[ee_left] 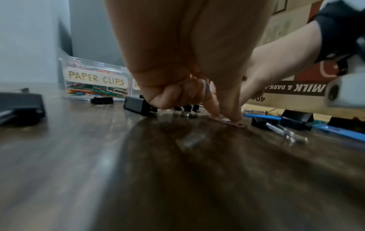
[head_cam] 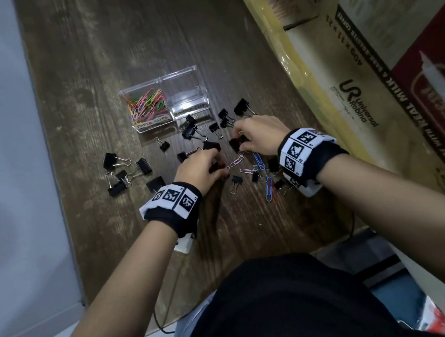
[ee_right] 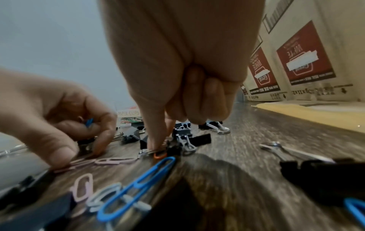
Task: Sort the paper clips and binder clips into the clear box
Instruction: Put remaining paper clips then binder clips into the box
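Dark wood-grain table, streaked and worn. Clear box, hard glossy plastic, two compartments: left one holds a tangle of coloured wire paper clips, right one looks bare. Black binder clips with silver wire handles lie scattered in front of it. Left hand curled, fingertips pinching a pink paper clip flat on the table; only the right wrist view shows a blue clip tucked in its palm. Right hand curled, forefinger and thumb pinching an orange paper clip, hidden from the head view. Printed cardboard carton on the right
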A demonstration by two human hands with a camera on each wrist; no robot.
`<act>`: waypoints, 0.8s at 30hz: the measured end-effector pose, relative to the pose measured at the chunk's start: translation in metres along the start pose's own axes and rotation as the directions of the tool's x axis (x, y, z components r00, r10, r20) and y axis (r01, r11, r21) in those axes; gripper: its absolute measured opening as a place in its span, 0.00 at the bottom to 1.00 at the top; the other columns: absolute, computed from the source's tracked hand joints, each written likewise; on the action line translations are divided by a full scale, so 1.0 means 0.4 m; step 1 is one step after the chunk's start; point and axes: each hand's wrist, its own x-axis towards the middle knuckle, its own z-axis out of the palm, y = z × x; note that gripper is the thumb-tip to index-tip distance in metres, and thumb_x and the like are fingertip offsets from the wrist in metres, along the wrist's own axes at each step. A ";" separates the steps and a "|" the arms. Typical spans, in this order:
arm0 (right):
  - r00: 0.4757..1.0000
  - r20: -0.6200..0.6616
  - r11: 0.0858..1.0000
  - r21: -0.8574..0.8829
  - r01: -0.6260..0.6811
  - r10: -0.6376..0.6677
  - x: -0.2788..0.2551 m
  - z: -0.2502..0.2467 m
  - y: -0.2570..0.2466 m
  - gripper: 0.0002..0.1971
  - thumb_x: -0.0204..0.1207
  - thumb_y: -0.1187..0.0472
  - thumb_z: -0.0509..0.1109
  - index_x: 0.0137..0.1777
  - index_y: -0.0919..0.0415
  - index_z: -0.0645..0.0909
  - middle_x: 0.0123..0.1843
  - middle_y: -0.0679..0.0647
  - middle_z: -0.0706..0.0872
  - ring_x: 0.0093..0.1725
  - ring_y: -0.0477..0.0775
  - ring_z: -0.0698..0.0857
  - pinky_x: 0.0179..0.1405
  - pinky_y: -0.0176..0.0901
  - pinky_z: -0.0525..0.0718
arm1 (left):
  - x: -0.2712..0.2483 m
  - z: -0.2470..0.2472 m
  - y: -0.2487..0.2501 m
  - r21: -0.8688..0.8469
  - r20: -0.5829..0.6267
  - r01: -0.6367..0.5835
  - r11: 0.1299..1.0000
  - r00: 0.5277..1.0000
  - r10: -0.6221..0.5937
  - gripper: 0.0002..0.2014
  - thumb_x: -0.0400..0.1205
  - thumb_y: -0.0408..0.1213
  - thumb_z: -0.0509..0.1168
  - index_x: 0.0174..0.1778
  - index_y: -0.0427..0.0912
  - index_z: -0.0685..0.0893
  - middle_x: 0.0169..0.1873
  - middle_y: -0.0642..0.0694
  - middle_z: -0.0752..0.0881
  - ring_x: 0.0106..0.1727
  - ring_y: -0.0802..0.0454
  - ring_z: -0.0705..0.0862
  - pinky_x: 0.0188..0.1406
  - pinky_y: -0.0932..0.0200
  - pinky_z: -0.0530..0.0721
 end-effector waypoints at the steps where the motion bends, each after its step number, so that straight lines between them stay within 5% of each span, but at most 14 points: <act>1: 1.000 0.021 1.000 0.005 -0.012 0.012 0.004 -0.002 0.004 0.14 0.75 0.56 0.71 0.59 0.55 0.78 0.46 0.50 0.80 0.49 0.52 0.79 0.49 0.46 0.74 | -0.006 0.003 -0.005 -0.003 0.000 -0.001 1.000 1.000 0.001 0.13 0.75 0.50 0.68 0.48 0.47 0.78 0.47 0.47 0.83 0.49 0.49 0.81 0.45 0.51 0.81; 5: 0.995 0.070 0.992 0.091 -0.082 0.076 0.013 -0.009 0.034 0.09 0.72 0.58 0.72 0.50 0.57 0.79 0.43 0.50 0.79 0.45 0.55 0.80 0.40 0.42 0.72 | -0.028 0.002 -0.009 0.029 -0.030 -0.035 0.999 0.999 0.036 0.15 0.78 0.47 0.65 0.56 0.44 0.77 0.53 0.45 0.82 0.53 0.47 0.81 0.44 0.56 0.75; 9: 0.985 0.131 0.981 0.144 -0.127 0.108 0.008 -0.016 0.050 0.06 0.71 0.61 0.73 0.37 0.56 0.78 0.35 0.48 0.80 0.39 0.52 0.79 0.31 0.41 0.70 | -0.040 0.006 -0.006 -0.008 -0.065 0.030 1.000 0.997 -0.031 0.19 0.78 0.47 0.65 0.59 0.40 0.71 0.57 0.41 0.83 0.55 0.45 0.82 0.50 0.51 0.80; 12: 0.973 0.135 0.969 0.136 -0.208 0.190 0.003 -0.020 0.068 0.07 0.71 0.62 0.71 0.34 0.54 0.78 0.33 0.48 0.81 0.41 0.54 0.81 0.40 0.41 0.71 | -0.038 0.003 -0.002 0.025 -0.051 0.057 0.998 0.997 -0.055 0.17 0.79 0.47 0.64 0.56 0.40 0.73 0.54 0.43 0.82 0.52 0.46 0.82 0.49 0.53 0.79; 16: 0.912 -0.115 0.907 0.207 -0.365 0.394 -0.009 -0.019 0.081 0.04 0.72 0.63 0.66 0.41 0.53 0.77 0.41 0.52 0.82 0.46 0.58 0.83 0.51 0.50 0.80 | -0.027 0.000 0.003 0.052 0.028 0.056 0.997 0.998 -0.057 0.10 0.82 0.44 0.61 0.50 0.41 0.75 0.49 0.42 0.82 0.49 0.45 0.81 0.45 0.55 0.76; 19: 0.923 -0.236 0.936 0.251 -0.245 0.305 -0.011 -0.013 0.044 0.06 0.74 0.64 0.66 0.45 0.51 0.80 0.47 0.51 0.87 0.49 0.56 0.84 0.55 0.52 0.81 | -0.024 0.001 -0.002 -0.003 0.064 0.058 0.998 0.996 -0.058 0.07 0.82 0.42 0.60 0.43 0.44 0.72 0.41 0.47 0.79 0.43 0.51 0.77 0.41 0.59 0.70; 22: 0.992 -0.098 0.982 0.177 -0.068 0.086 -0.002 0.006 -0.005 0.04 0.76 0.59 0.70 0.49 0.51 0.83 0.50 0.46 0.86 0.50 0.49 0.84 0.57 0.50 0.82 | -0.026 -0.006 -0.011 -0.211 0.081 0.084 0.974 0.994 -0.068 0.07 0.82 0.40 0.60 0.40 0.44 0.73 0.32 0.53 0.76 0.38 0.52 0.77 0.39 0.58 0.71; 24: 0.996 -0.051 0.994 0.087 -0.066 0.071 0.011 0.013 -0.012 0.04 0.75 0.57 0.71 0.49 0.54 0.84 0.50 0.48 0.87 0.51 0.51 0.83 0.58 0.51 0.80 | -0.029 -0.021 -0.020 -0.402 0.076 0.114 0.909 0.993 -0.091 0.08 0.83 0.40 0.60 0.38 0.46 0.73 0.33 0.52 0.80 0.36 0.53 0.81 0.40 0.59 0.77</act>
